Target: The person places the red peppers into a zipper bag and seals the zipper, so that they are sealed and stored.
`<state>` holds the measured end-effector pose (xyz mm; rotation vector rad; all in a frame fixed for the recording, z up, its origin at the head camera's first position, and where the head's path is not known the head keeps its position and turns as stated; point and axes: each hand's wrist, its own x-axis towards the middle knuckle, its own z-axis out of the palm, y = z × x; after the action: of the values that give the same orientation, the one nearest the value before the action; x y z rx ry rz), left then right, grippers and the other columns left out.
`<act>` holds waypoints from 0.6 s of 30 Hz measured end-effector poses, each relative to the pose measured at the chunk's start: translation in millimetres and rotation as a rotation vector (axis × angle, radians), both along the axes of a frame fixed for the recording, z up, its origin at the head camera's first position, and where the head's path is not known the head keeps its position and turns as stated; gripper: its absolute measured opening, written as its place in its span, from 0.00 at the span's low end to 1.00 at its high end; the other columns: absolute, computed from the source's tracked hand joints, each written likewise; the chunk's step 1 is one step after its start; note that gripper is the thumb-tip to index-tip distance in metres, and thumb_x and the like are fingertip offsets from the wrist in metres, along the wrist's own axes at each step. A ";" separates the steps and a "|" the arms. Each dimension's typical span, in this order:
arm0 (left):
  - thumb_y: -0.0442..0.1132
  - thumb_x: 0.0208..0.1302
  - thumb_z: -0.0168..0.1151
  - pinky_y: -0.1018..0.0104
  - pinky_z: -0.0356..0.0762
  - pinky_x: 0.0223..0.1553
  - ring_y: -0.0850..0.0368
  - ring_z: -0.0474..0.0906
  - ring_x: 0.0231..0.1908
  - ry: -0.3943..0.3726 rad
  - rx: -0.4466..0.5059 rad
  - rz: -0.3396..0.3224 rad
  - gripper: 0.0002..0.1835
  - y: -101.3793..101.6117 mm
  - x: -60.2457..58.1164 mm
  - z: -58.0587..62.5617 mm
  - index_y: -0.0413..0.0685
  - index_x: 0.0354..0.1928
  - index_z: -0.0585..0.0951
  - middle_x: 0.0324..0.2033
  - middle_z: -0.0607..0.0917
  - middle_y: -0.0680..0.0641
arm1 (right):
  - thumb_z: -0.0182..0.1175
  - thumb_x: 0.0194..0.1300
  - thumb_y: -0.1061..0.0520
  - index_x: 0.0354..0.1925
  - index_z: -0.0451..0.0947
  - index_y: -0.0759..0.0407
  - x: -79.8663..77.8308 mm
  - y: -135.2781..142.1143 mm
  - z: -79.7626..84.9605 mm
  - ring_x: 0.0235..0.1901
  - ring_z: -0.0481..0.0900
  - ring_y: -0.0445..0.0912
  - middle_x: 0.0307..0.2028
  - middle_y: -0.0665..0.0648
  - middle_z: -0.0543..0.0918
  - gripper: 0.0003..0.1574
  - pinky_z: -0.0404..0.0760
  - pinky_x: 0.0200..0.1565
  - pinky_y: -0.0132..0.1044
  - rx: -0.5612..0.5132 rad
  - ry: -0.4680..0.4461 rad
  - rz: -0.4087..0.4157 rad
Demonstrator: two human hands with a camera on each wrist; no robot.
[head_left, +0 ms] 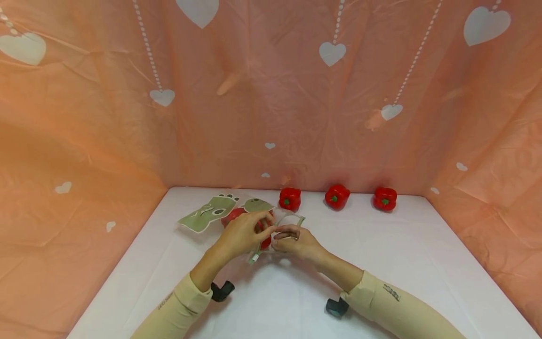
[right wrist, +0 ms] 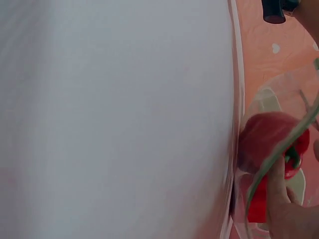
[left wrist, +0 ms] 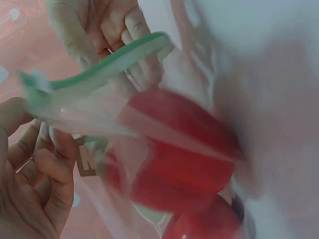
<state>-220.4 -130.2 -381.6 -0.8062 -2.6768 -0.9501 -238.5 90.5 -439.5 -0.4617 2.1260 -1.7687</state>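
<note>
Both hands are at the mouth of a clear plastic zip bag with green edging and green cartoon animal prints. My left hand has its thumb and fingers curled at a corner of the green zip edge. Opposite it, my right hand grips the rim, thumb on one side and fingers showing through the plastic in the left wrist view. Red bell peppers lie inside the bag, partly hidden by the left hand from above. One pepper shows its green stem in the right wrist view.
Three more red bell peppers, a left one, a middle one and a right one, stand in a row along the table's back edge. The white table is enclosed by orange curtains with white hearts.
</note>
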 end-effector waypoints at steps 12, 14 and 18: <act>0.43 0.72 0.72 0.67 0.79 0.36 0.66 0.82 0.32 -0.007 -0.011 0.022 0.05 -0.1 -0.1 0.2 0.55 0.45 0.86 0.31 0.86 0.60 | 0.69 0.71 0.58 0.66 0.76 0.73 0.8 11.3 0.4 0.51 0.88 0.46 0.57 0.68 0.87 0.31 0.86 0.55 0.41 0.001 -0.014 0.033; 0.43 0.73 0.72 0.67 0.79 0.36 0.66 0.82 0.32 -0.011 -0.012 0.023 0.05 -0.3 0.2 0.8 0.55 0.46 0.86 0.32 0.87 0.60 | 0.69 0.71 0.57 0.66 0.77 0.72 0.7 15.3 1.0 0.51 0.88 0.46 0.57 0.68 0.87 0.31 0.86 0.56 0.40 0.007 -0.006 0.031; 0.43 0.73 0.71 0.67 0.80 0.37 0.65 0.82 0.32 -0.015 -0.004 0.014 0.05 -0.7 0.4 2.3 0.54 0.46 0.86 0.33 0.87 0.59 | 0.70 0.72 0.57 0.66 0.77 0.72 0.0 24.3 3.2 0.50 0.88 0.45 0.56 0.68 0.87 0.31 0.85 0.55 0.37 0.015 0.009 0.021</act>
<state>-220.0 -130.9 -379.3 -0.7839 -2.6945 -0.9510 -238.4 114.8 -436.3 -0.4869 2.1312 -1.7409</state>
